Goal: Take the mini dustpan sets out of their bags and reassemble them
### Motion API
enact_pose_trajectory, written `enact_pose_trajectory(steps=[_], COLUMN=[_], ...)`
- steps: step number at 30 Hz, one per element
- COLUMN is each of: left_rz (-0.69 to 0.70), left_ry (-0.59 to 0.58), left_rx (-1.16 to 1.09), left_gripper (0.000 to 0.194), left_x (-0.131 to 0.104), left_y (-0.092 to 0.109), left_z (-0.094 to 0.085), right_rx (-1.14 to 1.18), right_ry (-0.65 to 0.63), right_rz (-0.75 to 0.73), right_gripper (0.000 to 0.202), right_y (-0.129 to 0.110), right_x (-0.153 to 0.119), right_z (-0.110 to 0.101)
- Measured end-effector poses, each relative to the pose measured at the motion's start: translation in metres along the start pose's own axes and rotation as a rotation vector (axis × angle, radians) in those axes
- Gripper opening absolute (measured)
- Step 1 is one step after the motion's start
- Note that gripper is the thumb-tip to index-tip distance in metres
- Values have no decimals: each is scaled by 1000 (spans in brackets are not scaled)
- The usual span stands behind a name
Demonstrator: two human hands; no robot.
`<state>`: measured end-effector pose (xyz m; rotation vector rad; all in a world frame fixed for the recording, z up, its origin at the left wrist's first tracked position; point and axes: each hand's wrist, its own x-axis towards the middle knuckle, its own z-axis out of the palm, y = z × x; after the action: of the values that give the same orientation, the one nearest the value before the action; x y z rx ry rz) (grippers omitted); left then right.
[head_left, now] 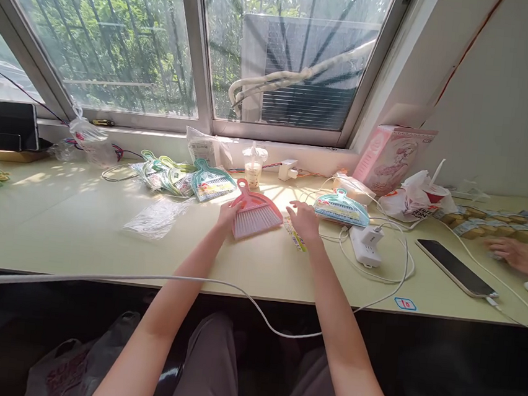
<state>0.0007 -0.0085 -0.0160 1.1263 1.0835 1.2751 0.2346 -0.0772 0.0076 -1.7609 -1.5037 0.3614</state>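
Note:
A pink dustpan with a white-bristled brush lying in it is on the table in front of me. My left hand is closed on its left edge. To the right of the dustpan, my right hand has its fingers apart, above a yellow printed label card. Past that hand sits a blue dustpan set with a label. On the far left side, a teal dustpan set and several green ones are grouped together. A clear plastic bag lies flat left of my left hand.
A drink cup stands behind the pink dustpan. On the right are a white power strip, loose cables, a phone and a pink box. Another person's hand is at the far right. A white cable crosses before my arms.

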Motion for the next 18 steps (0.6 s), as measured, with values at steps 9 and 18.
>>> enact_pose_trajectory(steps=[9,18], left_rz=[-84,-97], left_ry=[312,95], left_rx=[-124,-69], left_gripper=[60,47], left_x=[33,18], left_y=[-7,1], left_z=[-43,-33], right_rx=[-325,-390], right_ry=[-580,-505], right_rz=[-200,-97], right_gripper=[45,62], right_y=[1,14], right_x=[-7,2], right_z=[10,10])
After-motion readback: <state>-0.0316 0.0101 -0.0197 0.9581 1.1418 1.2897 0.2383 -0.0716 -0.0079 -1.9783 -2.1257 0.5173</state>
